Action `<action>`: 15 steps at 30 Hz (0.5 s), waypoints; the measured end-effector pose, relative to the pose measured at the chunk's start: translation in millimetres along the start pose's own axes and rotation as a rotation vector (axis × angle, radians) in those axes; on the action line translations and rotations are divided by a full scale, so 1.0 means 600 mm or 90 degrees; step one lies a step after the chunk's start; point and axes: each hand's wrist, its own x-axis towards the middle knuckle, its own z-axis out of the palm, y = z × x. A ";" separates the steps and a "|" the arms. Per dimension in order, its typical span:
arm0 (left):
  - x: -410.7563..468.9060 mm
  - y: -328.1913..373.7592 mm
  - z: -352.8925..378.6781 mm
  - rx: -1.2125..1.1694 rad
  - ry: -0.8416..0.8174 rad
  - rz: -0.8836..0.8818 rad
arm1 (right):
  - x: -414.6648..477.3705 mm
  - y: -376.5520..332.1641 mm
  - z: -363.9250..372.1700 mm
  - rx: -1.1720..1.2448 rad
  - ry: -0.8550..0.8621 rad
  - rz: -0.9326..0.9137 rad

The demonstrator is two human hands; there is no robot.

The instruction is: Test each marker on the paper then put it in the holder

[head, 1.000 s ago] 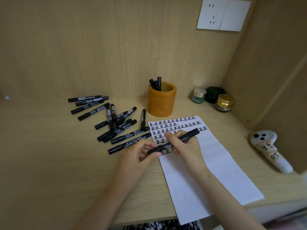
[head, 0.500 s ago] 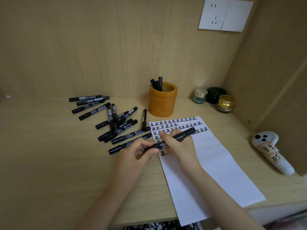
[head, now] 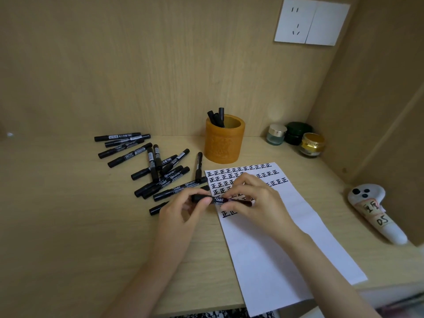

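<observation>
Both hands hold one black marker [head: 218, 200] level above the left edge of the white paper [head: 284, 237]. My left hand [head: 181, 214] pinches its cap end. My right hand [head: 257, 203] grips the barrel, and its fingers hide the marker's right end. Rows of black test characters fill the paper's top. The orange holder [head: 223, 143] stands behind the paper with a few black markers [head: 216, 118] upright in it. Several loose black markers [head: 158, 167] lie scattered on the desk to the left.
Three small jars [head: 296, 137] sit in the back right corner. A white controller [head: 376, 212] with taped labels lies at the right by the side wall. A wall socket [head: 311, 21] is mounted above. The desk's front edge runs just under my forearms.
The marker has turned from tilted up to the right to nearly level, and my right hand has slid over its right end. Both hands stay on it.
</observation>
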 end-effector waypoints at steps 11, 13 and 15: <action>0.002 -0.004 -0.004 0.039 0.012 -0.061 | 0.021 -0.002 0.008 0.069 0.021 -0.034; 0.007 -0.017 -0.005 0.169 0.029 -0.041 | 0.038 -0.005 -0.003 0.119 0.075 0.016; 0.010 -0.029 -0.006 0.269 0.042 0.000 | 0.065 -0.006 -0.015 0.146 0.145 0.066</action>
